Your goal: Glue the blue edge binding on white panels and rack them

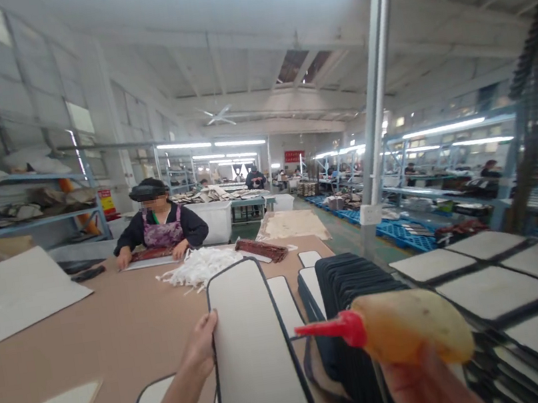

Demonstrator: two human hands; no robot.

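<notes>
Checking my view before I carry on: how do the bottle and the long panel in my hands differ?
The bottle is amber with a red nozzle; the panel is off-white with dark edging.
The bottle is rounded and bulging; the panel is long and flat.
The bottle is in the right hand, the panel in the left hand.
Both are held.

Metal post (379,97) stands upright, with a white socket box (371,214) fixed low on it. Left of the post: ceiling fan (219,115) overhead; red banner (294,156) at the far wall; white bin (216,221) behind a person (162,227) in a purple patterned apron; blue shelving (44,220) at far left, loaded. Right of the post: blue pallets (408,236) on the floor.
</notes>
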